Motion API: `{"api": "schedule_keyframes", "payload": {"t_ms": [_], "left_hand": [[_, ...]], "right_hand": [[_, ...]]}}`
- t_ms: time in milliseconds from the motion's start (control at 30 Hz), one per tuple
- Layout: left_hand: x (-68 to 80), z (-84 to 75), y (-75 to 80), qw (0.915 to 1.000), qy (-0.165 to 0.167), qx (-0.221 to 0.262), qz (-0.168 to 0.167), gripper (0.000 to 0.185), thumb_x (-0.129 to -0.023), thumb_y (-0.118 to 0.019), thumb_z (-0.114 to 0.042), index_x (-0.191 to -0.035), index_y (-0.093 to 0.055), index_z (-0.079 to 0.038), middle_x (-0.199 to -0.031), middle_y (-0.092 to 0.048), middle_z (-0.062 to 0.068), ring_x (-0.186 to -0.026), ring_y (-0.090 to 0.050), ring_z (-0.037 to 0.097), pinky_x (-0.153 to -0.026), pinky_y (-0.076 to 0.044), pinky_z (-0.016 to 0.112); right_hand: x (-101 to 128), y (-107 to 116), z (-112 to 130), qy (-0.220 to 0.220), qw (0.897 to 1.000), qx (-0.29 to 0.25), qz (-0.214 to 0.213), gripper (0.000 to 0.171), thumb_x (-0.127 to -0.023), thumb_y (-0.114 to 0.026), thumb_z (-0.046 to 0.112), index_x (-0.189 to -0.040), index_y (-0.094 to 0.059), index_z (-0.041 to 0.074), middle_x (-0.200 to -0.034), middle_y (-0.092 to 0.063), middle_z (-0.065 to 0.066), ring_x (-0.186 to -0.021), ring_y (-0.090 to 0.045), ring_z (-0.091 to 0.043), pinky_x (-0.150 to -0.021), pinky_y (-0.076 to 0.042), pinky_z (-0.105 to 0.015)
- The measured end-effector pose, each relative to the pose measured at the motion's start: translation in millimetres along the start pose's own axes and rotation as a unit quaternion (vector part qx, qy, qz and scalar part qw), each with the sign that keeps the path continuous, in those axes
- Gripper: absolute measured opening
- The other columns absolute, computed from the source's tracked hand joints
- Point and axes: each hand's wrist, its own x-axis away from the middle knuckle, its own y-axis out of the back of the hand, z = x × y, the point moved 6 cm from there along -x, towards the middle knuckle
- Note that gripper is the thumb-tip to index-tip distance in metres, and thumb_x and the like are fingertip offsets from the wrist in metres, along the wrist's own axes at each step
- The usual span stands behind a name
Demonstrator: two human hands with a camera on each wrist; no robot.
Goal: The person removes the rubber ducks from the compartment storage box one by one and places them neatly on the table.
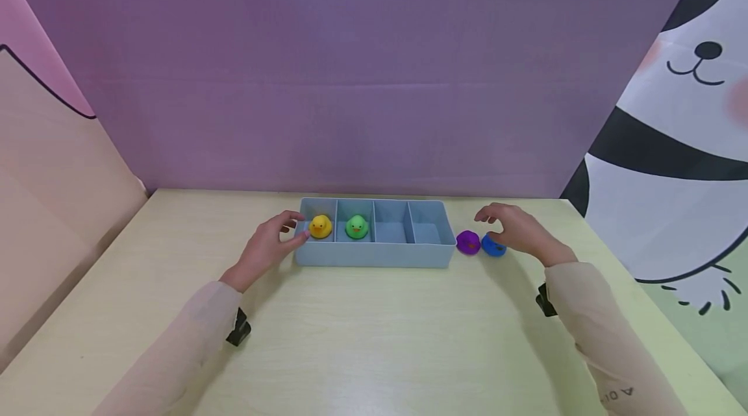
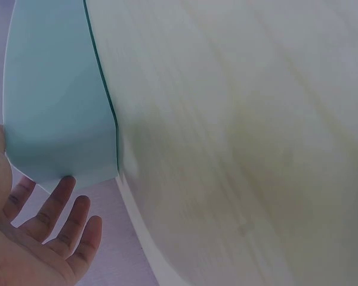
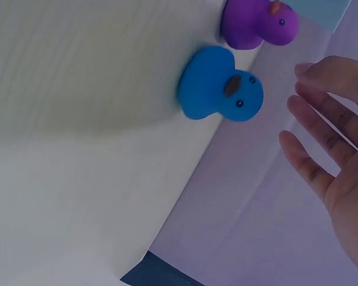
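Observation:
A light blue tray with four compartments lies on the pale table. A yellow duck sits in its leftmost compartment and a green duck in the one beside it; the two right compartments hold nothing. My left hand rests open against the tray's left end, fingers straight. Right of the tray stand a purple duck and a blue duck. My right hand hovers open just above the blue duck, fingers spread, not touching it.
A purple wall stands behind the table. A pink and beige panel closes the left side, a panda-print sheet the right. Small black wrist cameras sit on both sleeves.

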Motion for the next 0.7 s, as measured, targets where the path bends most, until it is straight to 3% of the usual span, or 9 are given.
{"api": "schedule_keyframes", "payload": {"t_ms": [700], "left_hand": [[-0.1,1.8,-0.3,1.0000,-0.001,0.001,-0.004,0.041,-0.088,-0.060,-0.030,-0.122,-0.051,-0.010,-0.120,-0.058,0.014,-0.110,-0.053,0.034,-0.090,-0.046,0.049]], "right_hand": [[-25.0,0.2,54.7,0.061,0.998,0.018,-0.022,0.029,-0.077,-0.067,0.004,-0.105,-0.062,0.003,-0.102,-0.063,-0.009,-0.093,-0.059,-0.028,-0.081,-0.050,-0.042]]}}
